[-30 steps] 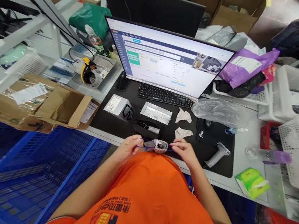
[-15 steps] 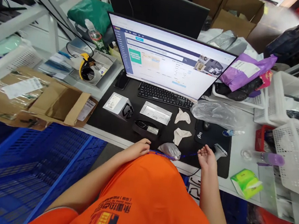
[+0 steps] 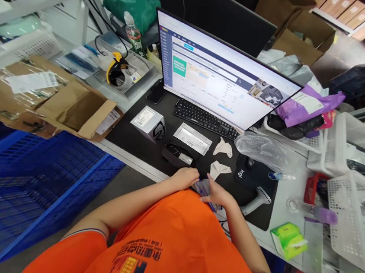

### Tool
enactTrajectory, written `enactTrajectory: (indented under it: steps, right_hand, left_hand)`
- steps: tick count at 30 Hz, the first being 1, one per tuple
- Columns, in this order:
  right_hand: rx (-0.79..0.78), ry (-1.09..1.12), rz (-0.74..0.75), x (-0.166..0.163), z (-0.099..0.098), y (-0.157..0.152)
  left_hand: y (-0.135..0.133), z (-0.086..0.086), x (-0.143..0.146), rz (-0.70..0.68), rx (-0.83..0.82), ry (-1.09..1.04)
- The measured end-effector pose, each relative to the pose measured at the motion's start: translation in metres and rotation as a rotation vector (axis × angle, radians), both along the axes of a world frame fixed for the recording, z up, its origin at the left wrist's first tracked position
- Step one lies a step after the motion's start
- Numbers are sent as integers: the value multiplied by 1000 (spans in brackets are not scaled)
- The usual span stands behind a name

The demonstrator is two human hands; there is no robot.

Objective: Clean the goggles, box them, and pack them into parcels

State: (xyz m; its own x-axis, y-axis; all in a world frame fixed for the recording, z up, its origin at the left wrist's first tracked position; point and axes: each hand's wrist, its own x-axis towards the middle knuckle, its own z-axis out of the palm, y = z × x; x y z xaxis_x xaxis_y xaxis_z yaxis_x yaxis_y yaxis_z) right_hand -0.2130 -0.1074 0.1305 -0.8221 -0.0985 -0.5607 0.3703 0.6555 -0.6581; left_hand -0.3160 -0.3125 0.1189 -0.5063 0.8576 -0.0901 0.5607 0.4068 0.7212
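My left hand (image 3: 184,178) is closed at the left edge of a small grey pouch (image 3: 202,187), close against my orange shirt. What its fingers grip is hidden. My right hand (image 3: 218,195) is on the pouch's other side, thumb and a finger spread apart. Thin blue cord shows across the pouch and below the right hand. Just beyond lie a black device in a dark holder (image 3: 177,154), an open silver box half (image 3: 192,138) and a boxed item with a black emblem (image 3: 149,123). Two pieces of pale wrapping (image 3: 220,170) rest to the right.
A lit monitor (image 3: 225,71) and keyboard (image 3: 206,117) stand behind. At right are a handheld scanner (image 3: 257,201), clear plastic bag (image 3: 262,150), purple-capped bottle (image 3: 311,211) and white baskets (image 3: 354,211). An opened carton (image 3: 74,108) overhangs a blue crate (image 3: 39,191) at left.
My right hand has moved left to the grey pouch, and the blue cord stretched between my hands has slackened. My left hand has shifted slightly right. The camera view has turned a little.
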Motion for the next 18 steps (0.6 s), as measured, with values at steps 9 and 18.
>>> enactTrajectory:
  steps: [9,18]
  right_hand:
    - [308,-137,19,9,-3,-27]
    - [-273,209,-807,4,19,17]
  left_hand:
    - [-80,-6,-34,325,17,374]
    - [-118,-44,-43,45,-51,592]
